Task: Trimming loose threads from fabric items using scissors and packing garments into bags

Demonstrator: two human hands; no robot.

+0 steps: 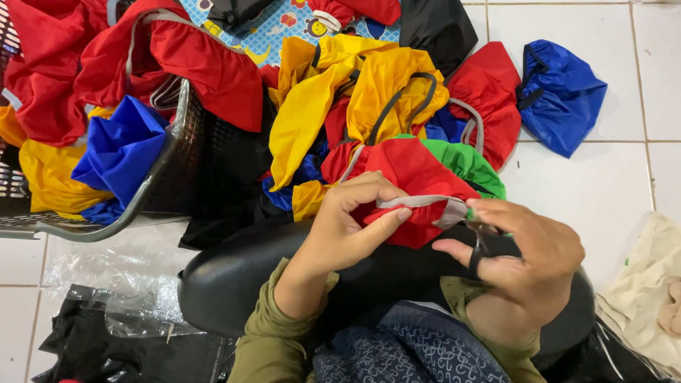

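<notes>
Between the two hands, a red fabric cover's (pixel 415 186) grey-banded edge runs left to right, pinched by the left hand (pixel 347 230) while the right hand (pixel 528 259) grips small scissors (pixel 480 245) at its right end.

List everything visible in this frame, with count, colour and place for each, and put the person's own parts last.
red fabric piece with grey trim: one, red, centre, pinched by both hands
small snips: one, dark, in the right hand
fabric pile: many pieces, yellow, red, blue, green, black, on the floor at centre
blue pouch: one, blue, upper right on the tiles
basket: one, grey mesh, left, full of red, yellow and blue pieces
patterned mat: one, light blue with cartoon prints, top centre
black cushion: one, black, under the forearms
plastic sheet: one, clear, lower left
cream cloth: one, cream, right edge
tiled floor: white
left hand: one, olive sleeve, gripping the red piece
right hand: one, olive sleeve, holding the snips at the trim
</notes>
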